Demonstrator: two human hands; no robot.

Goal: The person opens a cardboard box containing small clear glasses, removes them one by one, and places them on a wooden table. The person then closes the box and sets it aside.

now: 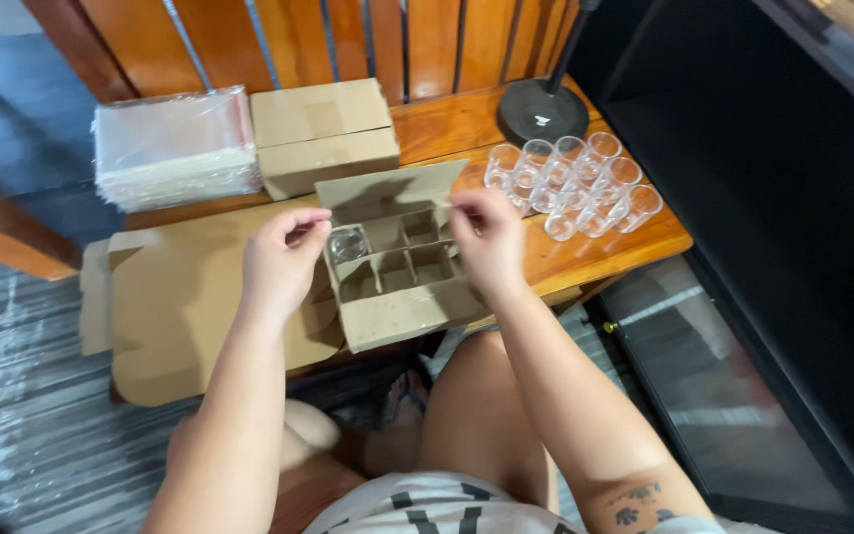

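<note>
At the far left of the wooden table (447, 124) we see a stack of clear plastic sleeves (172, 146) lying flat. Just right of it sit two closed cardboard boxes (322, 133), one behind the other and touching. In front of them, a flat unfolded cardboard sheet (180, 297) lies at the table's near edge, partly hanging over it.

Our left hand (284, 259) hovers above the right end of that sheet, at the left rim of an open cardboard box with dividers (397, 272). Its fingers are curled inward with thumb and fingertips close together; we cannot tell whether they pinch anything. The divided box stands at the table's front edge, between our two hands, its lid flap (392, 190) raised at the back. Cardboard strips split it into small cells in two rows. One clear glass cup (349, 244) sits upright in the back left cell, just beside our left fingertips.

Our right hand (486, 237) rests over the right side of the box, fingers bent and drawn together near the back right corner; what they hold, if anything, is hidden.

Further right, a cluster of empty clear glass cups (575, 183) stands on the table, close together. Behind them is the round black base of a stand (543, 111).
</note>
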